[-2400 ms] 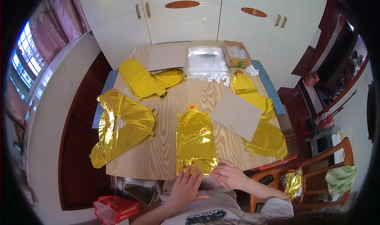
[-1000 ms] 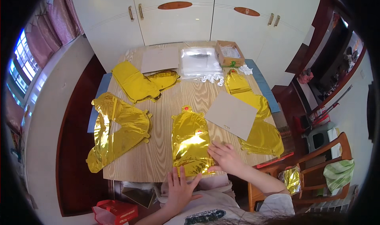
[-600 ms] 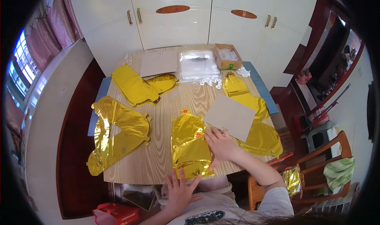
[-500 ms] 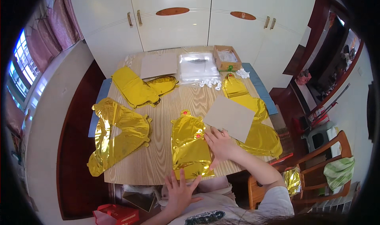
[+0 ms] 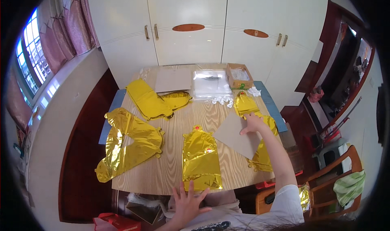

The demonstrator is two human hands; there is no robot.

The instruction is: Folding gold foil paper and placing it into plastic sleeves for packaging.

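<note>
Gold sheet (image 5: 201,162): glossy, creased foil. Board (image 5: 232,136): matt card. Tabletop (image 5: 170,162): smooth, wood-grained.

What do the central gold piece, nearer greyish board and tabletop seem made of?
Gold piece: perhaps shiny metallic film, creased with bright glints.
Greyish board: probably matt cardboard, flat without glare.
Tabletop: wood or laminate, showing wavy grain.

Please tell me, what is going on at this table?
A person works with bare hands at a pale wood-grain table. The right hand is over the far right edge of a flat grey-beige cardboard sheet; whether it has a grip on the sheet is unclear. The left hand, fingers spread, is at the near edge of a flat, shiny gold foil piece. The sheet partly covers other gold foil on the right.
</note>
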